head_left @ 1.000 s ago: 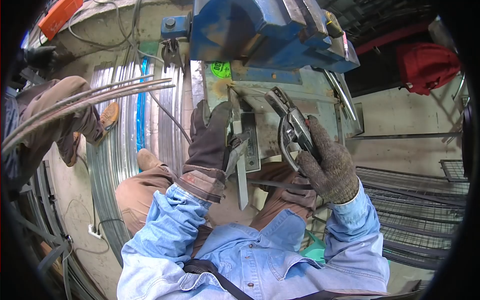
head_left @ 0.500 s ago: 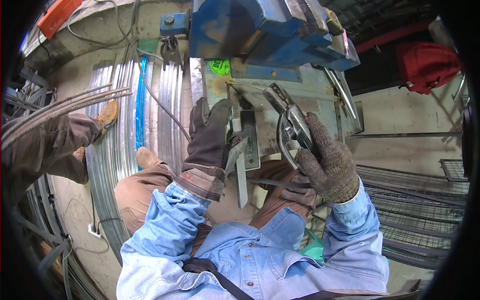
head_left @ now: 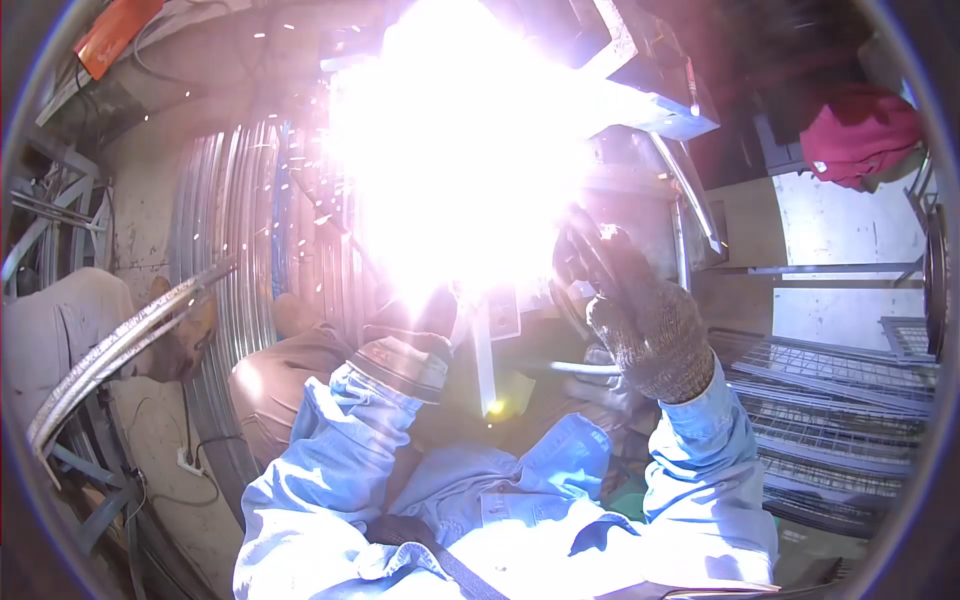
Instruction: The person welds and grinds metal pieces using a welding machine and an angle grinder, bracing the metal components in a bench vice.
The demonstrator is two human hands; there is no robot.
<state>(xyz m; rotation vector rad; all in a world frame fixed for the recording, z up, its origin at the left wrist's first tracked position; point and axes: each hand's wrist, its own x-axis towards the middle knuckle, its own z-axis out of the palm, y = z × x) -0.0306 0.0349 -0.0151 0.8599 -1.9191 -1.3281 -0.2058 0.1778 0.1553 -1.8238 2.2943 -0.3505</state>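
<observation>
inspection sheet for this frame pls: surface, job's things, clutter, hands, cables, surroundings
Surface: bench mostly washed out by a bright flare; sparks fly to the left.
Job's things: metal strip hangs below the flare; the tool in the right hand is blurred.
Clutter: curved metal bands on the floor, wire mesh panels at right.
Hands: left hand gloved, its fingers lost in the glare; right hand gloved, closed around a dark tool.
Cables: thin cable on the floor at left.
Surroundings: another person's leg, red bag, orange box.
</observation>
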